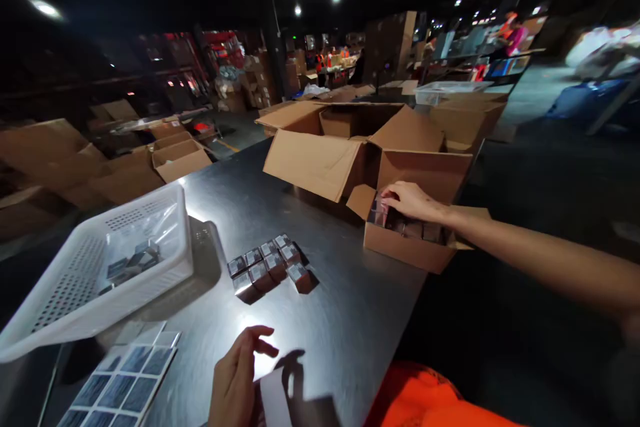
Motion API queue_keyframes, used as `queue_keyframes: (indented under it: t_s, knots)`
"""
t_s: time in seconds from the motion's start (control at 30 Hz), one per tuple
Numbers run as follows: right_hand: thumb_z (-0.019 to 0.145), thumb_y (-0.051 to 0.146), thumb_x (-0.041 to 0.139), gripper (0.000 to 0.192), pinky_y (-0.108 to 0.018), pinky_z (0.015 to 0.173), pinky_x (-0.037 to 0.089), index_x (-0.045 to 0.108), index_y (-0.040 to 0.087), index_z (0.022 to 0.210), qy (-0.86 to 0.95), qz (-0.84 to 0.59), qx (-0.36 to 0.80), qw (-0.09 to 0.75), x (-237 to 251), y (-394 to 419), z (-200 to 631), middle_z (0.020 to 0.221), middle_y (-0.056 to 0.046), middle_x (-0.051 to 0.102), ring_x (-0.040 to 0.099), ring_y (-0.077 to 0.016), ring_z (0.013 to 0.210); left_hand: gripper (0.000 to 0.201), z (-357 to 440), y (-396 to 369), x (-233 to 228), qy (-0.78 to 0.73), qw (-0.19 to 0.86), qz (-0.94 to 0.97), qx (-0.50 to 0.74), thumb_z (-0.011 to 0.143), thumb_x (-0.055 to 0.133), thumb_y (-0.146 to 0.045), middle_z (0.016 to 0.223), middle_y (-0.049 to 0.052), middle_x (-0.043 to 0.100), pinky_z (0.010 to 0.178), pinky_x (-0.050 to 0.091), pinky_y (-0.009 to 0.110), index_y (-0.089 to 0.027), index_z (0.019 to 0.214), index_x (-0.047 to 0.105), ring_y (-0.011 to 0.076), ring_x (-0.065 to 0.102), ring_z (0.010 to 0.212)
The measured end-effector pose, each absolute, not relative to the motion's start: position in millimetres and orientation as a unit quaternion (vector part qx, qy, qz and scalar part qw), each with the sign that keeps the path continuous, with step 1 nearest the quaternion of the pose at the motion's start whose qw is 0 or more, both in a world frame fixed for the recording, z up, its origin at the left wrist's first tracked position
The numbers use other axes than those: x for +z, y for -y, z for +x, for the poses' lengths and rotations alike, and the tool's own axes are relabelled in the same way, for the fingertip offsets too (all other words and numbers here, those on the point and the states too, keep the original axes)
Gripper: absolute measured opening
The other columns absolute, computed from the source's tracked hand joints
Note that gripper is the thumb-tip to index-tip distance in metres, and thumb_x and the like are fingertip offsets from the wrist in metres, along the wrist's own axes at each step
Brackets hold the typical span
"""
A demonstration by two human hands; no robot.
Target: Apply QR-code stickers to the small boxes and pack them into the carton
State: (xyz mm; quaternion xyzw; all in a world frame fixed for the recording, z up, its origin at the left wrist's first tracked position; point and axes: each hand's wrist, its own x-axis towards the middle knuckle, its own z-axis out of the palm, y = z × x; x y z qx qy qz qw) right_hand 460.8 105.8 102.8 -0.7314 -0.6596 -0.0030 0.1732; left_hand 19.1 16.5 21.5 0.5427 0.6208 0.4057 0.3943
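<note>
Small shiny boxes (275,266) cluster on the tabletop (343,303).

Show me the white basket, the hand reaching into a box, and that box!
White basket (135,297), head view: its near side wall.
Right hand (414,200), head view: the back of the hand.
Cardboard box (407,250), head view: its front wall.

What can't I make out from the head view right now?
All in the head view:
- Right hand: whether it holds a pack; its own fingers hide the contact.
- White strip near the left hand: cut off by the bottom edge.
- Labels: print too small and blurred; lowest row cut off.
- Basket: floor partly hidden by its near wall.
- Big carton: floor hidden by its front flap.
</note>
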Motion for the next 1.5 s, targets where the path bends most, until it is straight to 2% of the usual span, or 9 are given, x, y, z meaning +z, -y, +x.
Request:
queue_keyframes:
  t_s: [0.13, 0.3, 0.47, 0.6, 0.87, 1.1, 1.23, 1.33, 1.5]
  knots:
    - [0.094, 0.029, 0.048, 0.034, -0.033, 0.085, 0.054, 0.077, 0.020, 0.078, 0.696, -0.701, 0.014, 0.156, 105.4, -97.8, 462.0, 0.091, -0.011, 0.078, 0.072, -0.0254, 0.091, 0.059, 19.2, -17.9, 18.3, -0.600, 0.404, 0.558, 0.406, 0.090, 0.046, -0.075, 0.067, 0.003, 0.072, 0.059, 0.042, 0.032, -0.024, 0.083, 0.076, 0.0218, 0.056, 0.059]
    - [0.094, 0.038, 0.050, 0.040, -0.055, 0.096, 0.055, 0.073, 0.019, 0.121, 0.707, -0.660, -0.059, 0.247, 105.9, -66.1, 420.4, 0.127, -0.020, 0.070, 0.069, -0.0406, 0.114, 0.043, 14.1, -23.5, 8.5, -0.647, 0.252, 0.601, 0.396, 0.099, 0.042, -0.053, 0.068, 0.003, 0.073, 0.067, 0.040, 0.031, -0.025, 0.089, 0.073, 0.0244, 0.067, 0.068]
    - [0.099, 0.038, 0.060, 0.023, -0.044, 0.092, 0.060, 0.068, 0.027, 0.117, 0.816, -0.443, 0.109, 0.355, 82.5, -32.9, 299.7, 0.113, -0.010, 0.074, 0.073, -0.0274, 0.104, 0.024, 6.3, -23.4, 7.9, -0.679, 0.094, 0.630, 0.365, 0.097, 0.052, -0.036, 0.075, 0.003, 0.075, 0.063, 0.032, 0.026, -0.026, 0.098, 0.074, 0.0193, 0.065, 0.062]
    - [0.090, 0.037, 0.075, 0.039, -0.045, 0.101, 0.056, 0.064, 0.022, 0.124, 0.854, -0.275, 0.294, 0.328, 54.6, -40.7, 207.9, 0.120, -0.012, 0.071, 0.068, -0.0269, 0.114, 0.031, 3.1, -21.4, 11.3, -0.669, 0.081, 0.627, 0.390, 0.101, 0.047, -0.035, 0.073, 0.004, 0.072, 0.064, 0.032, 0.026, -0.021, 0.111, 0.073, 0.0176, 0.062, 0.061]
    - [0.084, 0.031, 0.076, 0.031, -0.029, 0.074, 0.052, 0.070, 0.021, 0.112, 0.741, -0.358, 0.488, 0.290, 20.2, -73.3, 164.8, 0.082, 0.000, 0.072, 0.069, -0.0167, 0.078, 0.049, -12.3, -30.7, 15.8, -0.717, 0.040, 0.585, 0.377, 0.108, 0.030, -0.046, 0.064, 0.001, 0.060, 0.062, 0.026, 0.028, -0.020, 0.117, 0.070, 0.0161, 0.051, 0.055]
    - [0.095, 0.034, 0.063, 0.031, -0.033, 0.080, 0.053, 0.070, 0.021, 0.122, 0.778, -0.354, 0.484, 0.189, 13.4, -74.3, 182.0, 0.086, -0.002, 0.077, 0.072, -0.0189, 0.082, 0.033, -2.8, -31.6, 17.4, -0.785, 0.025, 0.573, 0.235, 0.104, 0.046, -0.041, 0.059, -0.001, 0.053, 0.061, 0.013, 0.030, -0.022, 0.105, 0.073, 0.0156, 0.037, 0.050]
    - [0.096, 0.028, 0.064, 0.013, -0.043, 0.097, 0.052, 0.076, 0.022, 0.096, 0.857, -0.292, 0.313, 0.287, 6.1, -68.6, 182.1, 0.117, -0.010, 0.074, 0.067, -0.0262, 0.112, 0.032, -1.6, -32.3, 16.1, -0.773, 0.098, 0.579, 0.239, 0.105, 0.044, -0.036, 0.063, 0.001, 0.059, 0.061, 0.020, 0.028, -0.022, 0.107, 0.072, 0.0165, 0.045, 0.053]
    - [0.097, 0.023, 0.061, 0.016, -0.044, 0.099, 0.050, 0.077, 0.024, 0.093, 0.903, -0.159, 0.195, 0.347, 12.0, -69.8, 189.9, 0.115, -0.009, 0.072, 0.062, -0.0265, 0.115, 0.033, -4.7, -35.6, 14.2, -0.770, 0.136, 0.569, 0.253, 0.106, 0.041, -0.034, 0.069, 0.003, 0.065, 0.063, 0.025, 0.028, -0.022, 0.107, 0.072, 0.0175, 0.052, 0.058]
    - [0.096, 0.027, 0.066, 0.030, -0.037, 0.100, 0.051, 0.070, 0.028, 0.126, 0.887, -0.193, 0.219, 0.357, 44.9, -91.8, 229.7, 0.125, -0.009, 0.065, 0.061, -0.0233, 0.114, 0.033, -11.8, -41.9, 11.5, -0.783, 0.115, 0.568, 0.227, 0.104, 0.045, -0.034, 0.076, 0.006, 0.072, 0.063, 0.028, 0.028, -0.020, 0.102, 0.075, 0.0189, 0.060, 0.063]
